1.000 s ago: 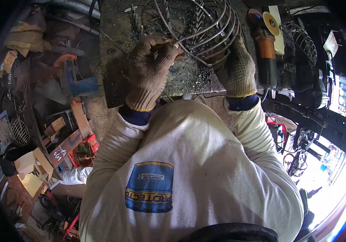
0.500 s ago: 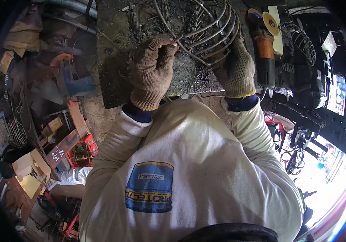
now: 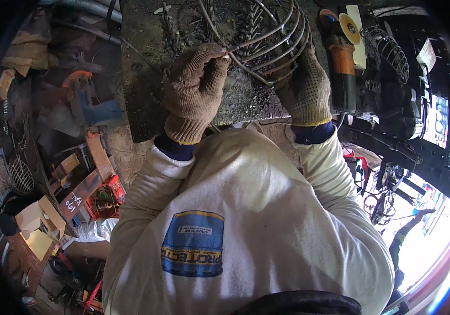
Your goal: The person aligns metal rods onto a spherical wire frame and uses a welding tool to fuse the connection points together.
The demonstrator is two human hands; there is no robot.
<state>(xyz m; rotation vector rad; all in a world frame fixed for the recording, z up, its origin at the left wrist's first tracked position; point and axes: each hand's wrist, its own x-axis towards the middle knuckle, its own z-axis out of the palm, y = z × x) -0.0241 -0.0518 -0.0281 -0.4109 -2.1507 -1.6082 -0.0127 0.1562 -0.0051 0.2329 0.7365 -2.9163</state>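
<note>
A basket-like cage of bent metal rods [image 3: 260, 40] is held up over the dark worktop [image 3: 143, 107], with its upper part cut off by the picture's top edge. My left hand [image 3: 196, 81], in a brown knitted glove, pinches the cage's near-left rim where a rod meets it. On the other side my right hand [image 3: 309, 92], in a matching glove with dotted grip, is closed round the cage's right side; its fingers are partly hidden behind the rods. Short dark metal pieces [image 3: 172, 31] and grit lie on the worktop beyond my left hand.
An orange and black angle grinder [image 3: 343, 65] lies right of my right hand, near a yellow disc [image 3: 350, 29]. Farther right is another wire cage [image 3: 390, 52]. Cardboard boxes [image 3: 39, 218], a red crate [image 3: 110, 197] and scrap crowd the left. A person's arm [image 3: 408, 226] shows at the bright opening.
Both hands keep their hold on the cage, with the left shifted slightly leftward. The whole view has moved a little. A person's arm has come into sight at the bright opening, lower right.
</note>
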